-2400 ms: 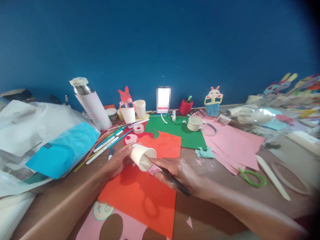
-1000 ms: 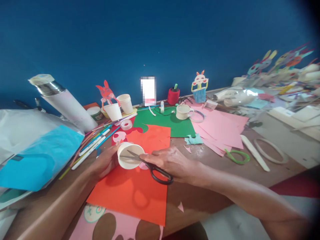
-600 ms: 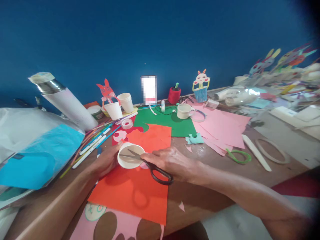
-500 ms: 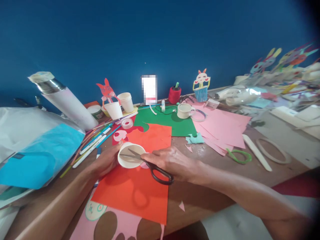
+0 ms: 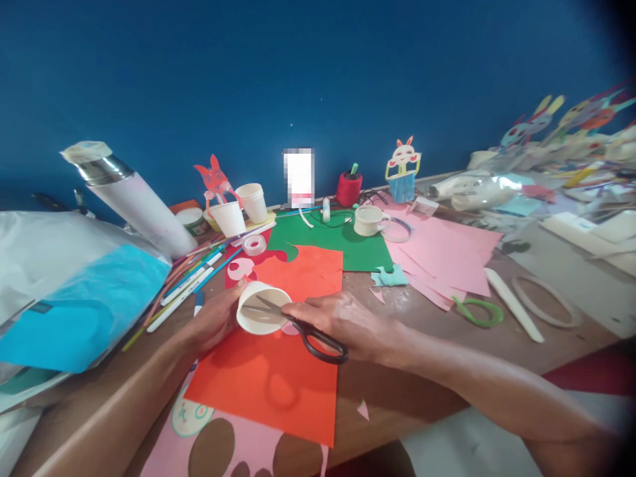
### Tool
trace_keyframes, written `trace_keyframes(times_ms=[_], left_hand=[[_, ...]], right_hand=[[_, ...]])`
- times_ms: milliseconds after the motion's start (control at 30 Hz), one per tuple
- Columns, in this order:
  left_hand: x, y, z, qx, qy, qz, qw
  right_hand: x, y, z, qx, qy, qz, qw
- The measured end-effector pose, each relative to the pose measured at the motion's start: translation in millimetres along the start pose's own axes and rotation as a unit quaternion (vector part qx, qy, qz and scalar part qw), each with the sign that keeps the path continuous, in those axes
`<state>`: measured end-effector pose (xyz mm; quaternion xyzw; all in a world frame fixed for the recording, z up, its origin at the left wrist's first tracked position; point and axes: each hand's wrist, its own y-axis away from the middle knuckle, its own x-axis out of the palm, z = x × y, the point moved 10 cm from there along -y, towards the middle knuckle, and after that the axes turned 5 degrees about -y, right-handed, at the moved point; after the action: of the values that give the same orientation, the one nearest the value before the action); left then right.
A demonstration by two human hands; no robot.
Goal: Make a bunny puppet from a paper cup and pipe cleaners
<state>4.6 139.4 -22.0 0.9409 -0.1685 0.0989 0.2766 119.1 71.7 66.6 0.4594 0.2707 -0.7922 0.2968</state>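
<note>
My left hand (image 5: pixel 218 321) is closed around the far left side of a white paper cup (image 5: pixel 264 326), which is tilted so its mouth faces me. In my right hand (image 5: pixel 342 324) is a pair of scissors (image 5: pixel 325 348) with black handles. The parted blades reach over the cup's mouth; whether they touch its wall I cannot tell. Beneath both hands lie orange paper sheets (image 5: pixel 268 377). A small pink piece shows just behind the cup's right rim. Below the orange paper is a pink sheet (image 5: pixel 258 434) with round holes cut in it.
Pens (image 5: pixel 186 291), a tape roll (image 5: pixel 254 245) and a leaning flask (image 5: pixel 142 209) stand or lie left. Behind are green paper (image 5: pixel 328 245), a mug (image 5: pixel 368 220) and paper-figure cups (image 5: pixel 401 187). Pink sheets (image 5: pixel 442 248) and green scissor-like loops (image 5: pixel 479 311) lie right.
The whole view has shifted slightly to the right. My hands, the cup and the scissors keep nearly the same pose, with the blades still parted at the cup's mouth.
</note>
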Motion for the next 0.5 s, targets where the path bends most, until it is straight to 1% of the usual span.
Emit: trace_keyframes(times_ms=[167, 267, 333, 400, 500], left_hand=[[-3.8, -2, 0, 0.030, 0.004, -0.004, 1.000], [-11.2, -6, -1, 0.054, 0.014, -0.009, 0.998], [-20.9, -8, -3, 0.071, 0.021, -0.028, 0.997], [-31.9, -9, -6, 0.078, 0.037, -0.057, 0.995], [-43.0, -6, -12, 0.085, 0.094, -0.095, 0.987]], right_hand=[[0, -2, -10, 0.064, -0.031, -0.034, 0.997], [-3, 0, -8, 0.066, -0.067, -0.033, 0.995], [-6, 2, -7, 0.054, -0.100, -0.018, 0.993], [-11, 5, -11, 0.050, -0.143, -0.014, 0.988], [-16, 8, -30, 0.069, -0.229, -0.035, 0.970]])
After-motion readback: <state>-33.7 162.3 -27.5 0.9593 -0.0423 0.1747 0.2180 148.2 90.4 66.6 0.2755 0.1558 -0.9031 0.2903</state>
